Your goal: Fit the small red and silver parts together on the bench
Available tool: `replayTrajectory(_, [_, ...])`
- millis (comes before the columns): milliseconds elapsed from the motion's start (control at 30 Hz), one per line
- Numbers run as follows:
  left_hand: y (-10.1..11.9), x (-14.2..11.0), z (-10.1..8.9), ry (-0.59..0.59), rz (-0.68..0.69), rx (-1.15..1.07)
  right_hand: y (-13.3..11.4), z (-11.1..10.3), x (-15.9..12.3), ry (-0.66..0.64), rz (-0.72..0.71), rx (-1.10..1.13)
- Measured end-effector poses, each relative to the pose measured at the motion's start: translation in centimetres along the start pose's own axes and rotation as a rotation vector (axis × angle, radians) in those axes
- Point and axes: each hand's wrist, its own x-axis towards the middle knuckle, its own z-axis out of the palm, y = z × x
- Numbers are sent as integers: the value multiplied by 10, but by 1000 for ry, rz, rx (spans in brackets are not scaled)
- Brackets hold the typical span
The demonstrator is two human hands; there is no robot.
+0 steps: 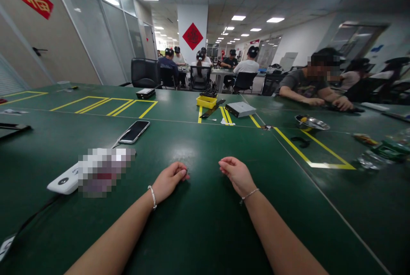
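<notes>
Presently, left hand (169, 181): loosely curled and empty, rested on the green work table (205, 232), a bangle (153, 197) worn at the wrist.
Right hand (235, 176): similarly curled and empty, a chain bracelet (249, 195) worn.
Nearest object: a white device (63, 181), partly pixelated, placed near the left hand.
Beyond: a smartphone (133, 132) laid face up, left of centre.

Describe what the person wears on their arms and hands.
The left hand and right hand wear no gloves, and no sleeves show on the forearms. A beaded silvery bracelet circles the left wrist; a thin silvery bracelet circles the right wrist.
</notes>
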Motion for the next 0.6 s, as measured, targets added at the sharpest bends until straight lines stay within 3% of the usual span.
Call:
replayTrajectory(167, [-9, 2, 7, 57, 52, -8, 5, -8, 4, -119, 85, 196])
replayTrajectory(300, [-15, 3, 8, 68, 73, -29, 5, -8, 3, -142, 133, 160])
replayTrajectory(600, [-12, 0, 7, 38, 80, -71, 4, -14, -1, -218, 97, 87])
